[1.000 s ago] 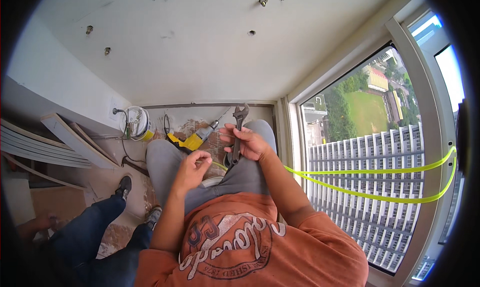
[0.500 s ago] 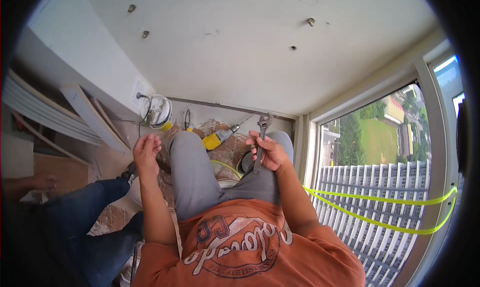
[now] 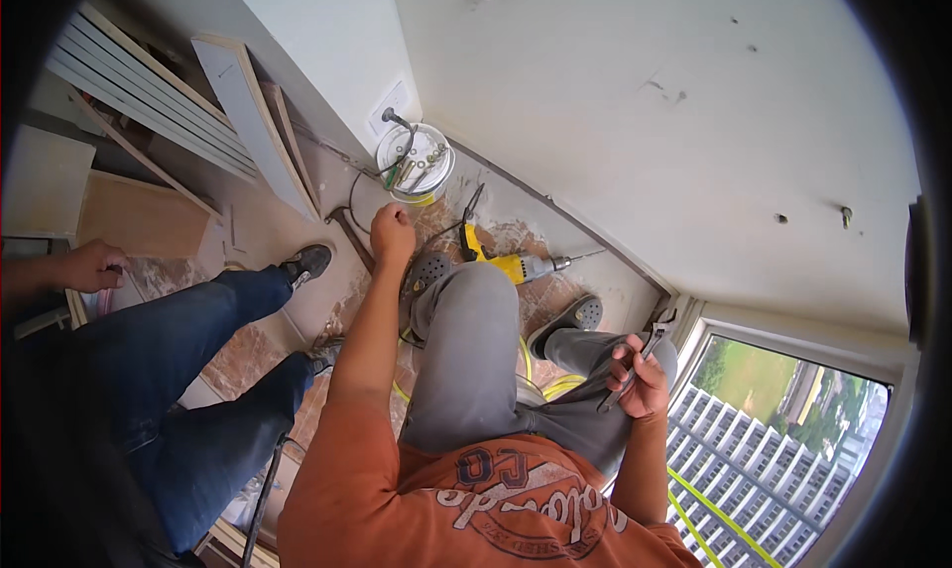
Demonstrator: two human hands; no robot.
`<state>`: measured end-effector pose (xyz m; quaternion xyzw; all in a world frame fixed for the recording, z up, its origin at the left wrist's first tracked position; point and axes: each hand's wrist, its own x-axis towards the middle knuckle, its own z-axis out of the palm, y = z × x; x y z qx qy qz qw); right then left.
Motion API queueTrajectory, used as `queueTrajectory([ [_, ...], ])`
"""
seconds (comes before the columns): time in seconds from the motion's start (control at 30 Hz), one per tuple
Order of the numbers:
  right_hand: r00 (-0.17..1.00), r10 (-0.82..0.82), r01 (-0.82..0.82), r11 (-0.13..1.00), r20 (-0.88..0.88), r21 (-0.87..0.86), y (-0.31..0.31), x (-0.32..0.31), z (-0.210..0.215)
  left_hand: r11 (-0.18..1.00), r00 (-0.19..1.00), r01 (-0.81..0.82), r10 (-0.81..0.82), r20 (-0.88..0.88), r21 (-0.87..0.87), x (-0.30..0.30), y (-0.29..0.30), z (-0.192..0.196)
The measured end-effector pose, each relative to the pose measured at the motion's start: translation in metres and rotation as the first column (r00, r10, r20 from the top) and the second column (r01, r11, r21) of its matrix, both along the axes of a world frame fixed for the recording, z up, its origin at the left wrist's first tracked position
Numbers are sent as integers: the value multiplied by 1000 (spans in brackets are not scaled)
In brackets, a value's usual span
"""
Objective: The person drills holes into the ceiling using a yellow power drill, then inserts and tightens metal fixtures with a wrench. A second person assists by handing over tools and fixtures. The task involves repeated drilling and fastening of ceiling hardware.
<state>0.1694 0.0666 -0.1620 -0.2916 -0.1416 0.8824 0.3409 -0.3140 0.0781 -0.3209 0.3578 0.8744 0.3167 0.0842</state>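
Steel wrench (image 3: 650, 342) in right hand (image 3: 643, 380)

Single head-worn fisheye view, looking steeply down the wearer's own body from close above the orange shirt (image 3: 496, 499) to the floor (image 3: 288, 241). Forearms enter from the lower edge. The white wall (image 3: 645, 102) curves across the top; the window (image 3: 783, 439) lies lower right. Straight edges bow toward the dark circular rim.

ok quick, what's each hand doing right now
Left hand: closed in a fist, reaching down toward the white bucket; contents cannot be told.
Right hand: closed on an adjustable wrench.
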Motion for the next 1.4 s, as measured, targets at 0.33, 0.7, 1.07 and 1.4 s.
queueTrajectory([
  [0.33,998,10,-4,995,59,-101,8,-17,8,811,977,139,-206,-55,-568,-49,94,-31],
  [0.7,998,15,-7,993,64,-118,9,-14,5,844,997,49,-77,-31,-534,-58,96,-36],
  [1.07,865,128,-136,991,486,-20,4,-34,19,948,225,182,-299,927,262,55,-8,129],
  [1.4,877,92,-229,943,471,243,-72,-77,39,796,40,486,-432,901,361,217,-101,198],
])
